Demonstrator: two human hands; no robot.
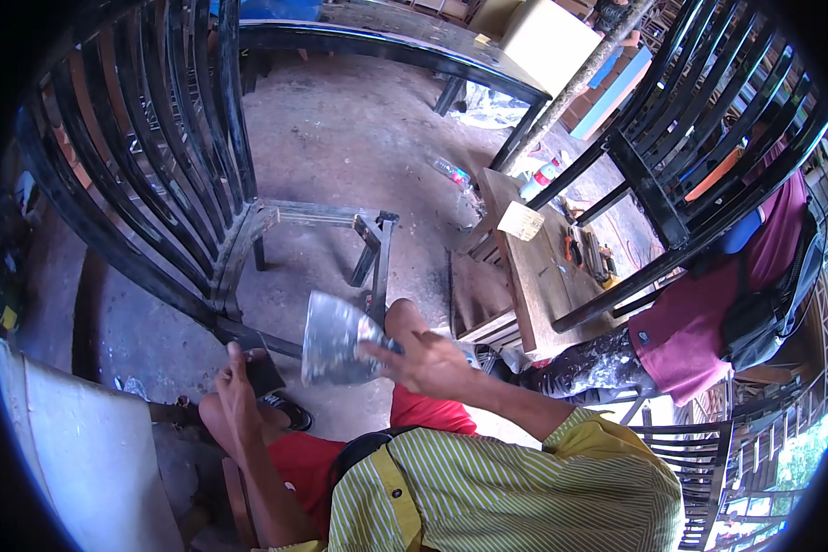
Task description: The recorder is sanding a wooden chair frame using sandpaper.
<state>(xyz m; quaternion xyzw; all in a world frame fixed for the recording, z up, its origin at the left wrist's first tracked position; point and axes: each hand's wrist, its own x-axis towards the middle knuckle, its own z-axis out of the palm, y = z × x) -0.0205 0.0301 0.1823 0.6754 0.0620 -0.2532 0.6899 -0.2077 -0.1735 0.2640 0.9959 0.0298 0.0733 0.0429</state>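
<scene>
My right hand (423, 359) is shut on a wide putty knife (336, 340), whose metal blade is smeared with pale material. My left hand (239, 396), lower and farther left, is closed on a dark flat piece (265, 373), which looks like a second scraper, though I cannot make it out surely. Just beyond both hands stands a black wooden chair frame (225, 248) with a curved slatted back and an open seat; its front rail passes just above my left hand.
A wooden bench (547, 308) at right holds tools, a can and a block. Another black chair (672, 175) stands over it, beside a person in maroon (699, 340). Behind are a dark table (386, 28) and a plastic bottle (451, 173) on the floor. A pale panel (74, 442) is at lower left.
</scene>
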